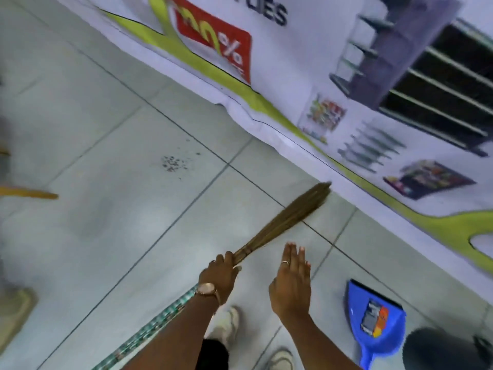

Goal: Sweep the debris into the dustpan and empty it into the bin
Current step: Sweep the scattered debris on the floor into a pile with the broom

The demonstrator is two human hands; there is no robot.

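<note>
Left hand (pixel 219 273) fingers grip a brown straw hand broom (pixel 286 218); right hand (pixel 292 283) flat, fingers open, near the blue plastic dustpan (pixel 373 320); dark debris (pixel 173 162) well apart from it.

Views: one, head-worn, wide-angle.
Position: above the hands, at the person's head height.
Direction: forward and steeply down onto the floor (pixel 112 236), tilted so tile lines run diagonally.
Nearness: left hand (pixel 220 276) and right hand (pixel 290 287) close at lower centre; banner (pixel 293 84) farther, across the top and right.
Edges: dustpan (pixel 373 319) low right; shoes (pixel 226 327) at bottom.
Shared: nothing, no second view.
</note>
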